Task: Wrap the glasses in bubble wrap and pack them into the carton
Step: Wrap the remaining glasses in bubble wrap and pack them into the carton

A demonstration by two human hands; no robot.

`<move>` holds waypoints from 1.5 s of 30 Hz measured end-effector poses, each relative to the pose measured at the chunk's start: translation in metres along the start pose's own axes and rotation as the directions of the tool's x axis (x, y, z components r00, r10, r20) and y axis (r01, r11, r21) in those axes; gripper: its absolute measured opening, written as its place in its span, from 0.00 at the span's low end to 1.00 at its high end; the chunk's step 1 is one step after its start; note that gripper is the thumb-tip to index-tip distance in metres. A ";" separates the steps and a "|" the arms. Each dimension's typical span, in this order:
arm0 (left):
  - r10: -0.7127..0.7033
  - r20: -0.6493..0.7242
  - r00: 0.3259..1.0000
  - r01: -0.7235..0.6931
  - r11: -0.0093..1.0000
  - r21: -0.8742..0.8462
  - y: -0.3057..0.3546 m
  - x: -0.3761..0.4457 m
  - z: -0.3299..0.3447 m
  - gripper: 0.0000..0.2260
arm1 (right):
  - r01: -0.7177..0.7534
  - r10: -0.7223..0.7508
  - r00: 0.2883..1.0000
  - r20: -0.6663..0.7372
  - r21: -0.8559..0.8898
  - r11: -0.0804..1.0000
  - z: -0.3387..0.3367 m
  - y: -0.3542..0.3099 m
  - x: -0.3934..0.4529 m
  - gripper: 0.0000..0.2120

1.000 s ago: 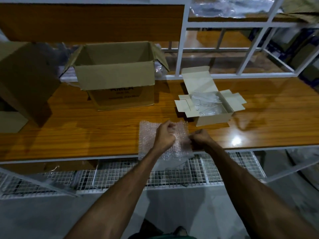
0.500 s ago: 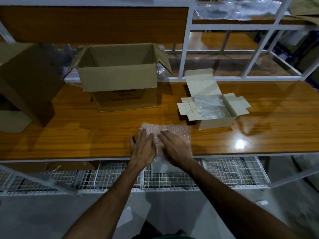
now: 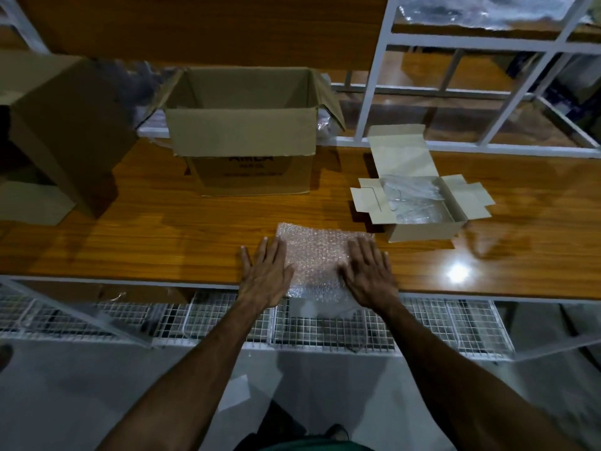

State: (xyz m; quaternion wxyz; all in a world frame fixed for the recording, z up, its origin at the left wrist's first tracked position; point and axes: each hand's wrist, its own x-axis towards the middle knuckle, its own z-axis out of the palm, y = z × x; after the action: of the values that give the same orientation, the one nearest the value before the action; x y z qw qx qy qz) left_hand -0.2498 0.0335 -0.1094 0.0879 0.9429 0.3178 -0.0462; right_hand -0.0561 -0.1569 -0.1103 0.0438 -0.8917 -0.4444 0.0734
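Observation:
A sheet of bubble wrap (image 3: 317, 255) lies flat at the front edge of the wooden table (image 3: 162, 242), its near end hanging over the edge. My left hand (image 3: 265, 271) presses flat on its left side, fingers spread. My right hand (image 3: 369, 271) presses flat on its right side. Neither hand holds anything. A small open white box (image 3: 422, 227) to the right of the sheet holds clear glasses (image 3: 411, 201). The big open brown carton (image 3: 244, 131) stands behind the sheet, at the table's back.
Another brown carton (image 3: 65, 125) stands at the far left. A white metal shelf frame (image 3: 374, 79) rises behind the table, with plastic sheeting on its top shelf. White wire baskets (image 3: 325, 327) hang below the table's front edge.
My hands went from closed on the bubble wrap's top to flat on it, then slid apart toward its left and right edges, smoothing the sheet.

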 end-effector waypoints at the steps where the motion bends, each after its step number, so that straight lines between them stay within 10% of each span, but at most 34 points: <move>1: 0.007 0.014 1.000 -0.007 1.000 -0.003 0.000 0.000 -0.001 0.33 | -0.004 0.004 1.000 0.012 -0.007 1.000 0.000 0.002 0.001 0.38; 10: -0.065 -0.050 0.997 0.059 0.993 -0.101 0.001 -0.006 -0.013 0.33 | -0.028 0.037 0.998 -0.051 0.153 0.988 -0.007 0.007 0.005 0.40; 15: -0.201 -0.235 0.951 0.150 0.964 -0.219 0.001 -0.002 -0.017 0.16 | -0.153 0.219 0.954 -0.206 0.292 0.944 -0.010 0.005 0.005 0.27; 21: -0.516 0.091 0.852 0.431 0.592 -0.681 0.016 0.015 -0.031 0.09 | -0.338 0.396 0.918 -0.001 0.516 0.787 -0.014 0.011 0.017 0.23; 28: -0.349 0.098 0.932 0.231 0.361 -0.903 0.066 0.012 -0.068 0.10 | -0.335 0.356 0.932 0.065 0.526 0.781 -0.027 0.024 0.021 0.17; 45: -0.034 0.054 0.998 0.064 0.585 -0.809 0.161 0.027 -0.035 0.07 | -0.354 0.283 0.933 0.222 0.707 0.612 -0.059 0.050 0.013 0.11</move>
State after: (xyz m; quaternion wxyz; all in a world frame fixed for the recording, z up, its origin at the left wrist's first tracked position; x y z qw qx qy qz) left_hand -0.1296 -0.0698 -0.0569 0.5110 0.7897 0.3285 0.0857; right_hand 0.0008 -0.1772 -0.0605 0.3659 -0.8577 -0.2125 0.2920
